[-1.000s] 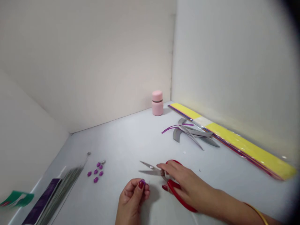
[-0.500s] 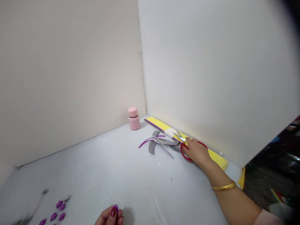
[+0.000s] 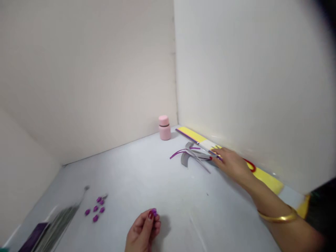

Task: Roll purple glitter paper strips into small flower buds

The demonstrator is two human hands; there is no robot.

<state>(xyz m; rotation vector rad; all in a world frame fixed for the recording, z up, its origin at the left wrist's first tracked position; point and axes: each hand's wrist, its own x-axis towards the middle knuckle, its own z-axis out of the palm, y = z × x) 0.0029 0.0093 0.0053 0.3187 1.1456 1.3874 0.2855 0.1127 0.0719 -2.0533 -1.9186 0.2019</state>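
My left hand (image 3: 144,229) is closed in a pinch at the front middle, with a small purple folded piece (image 3: 154,212) showing between thumb and fingers. At the right, my right hand (image 3: 231,164) lies over the scissors, thumb and fingers apart. The red scissor handle (image 3: 250,164) shows past the knuckles and the blade tips (image 3: 215,147) peek out by the fingers; the rest is hidden. Under the scissors is a long yellow-and-purple pack (image 3: 190,134). The thumb is at the grey strips (image 3: 185,160), which lie tangled with thin purple strips (image 3: 177,153).
A pink bottle (image 3: 165,128) stands near the corner of the white walls. Several small purple pieces (image 3: 96,209) lie at the left. Beyond them are a bundle of thin grey stems (image 3: 59,224) and a dark purple flat piece (image 3: 34,236).
My right hand has loosened from the scissors, which now lie on the yellow pack, and its fingers have spread. The view has turned left. My left hand still pinches the purple piece.
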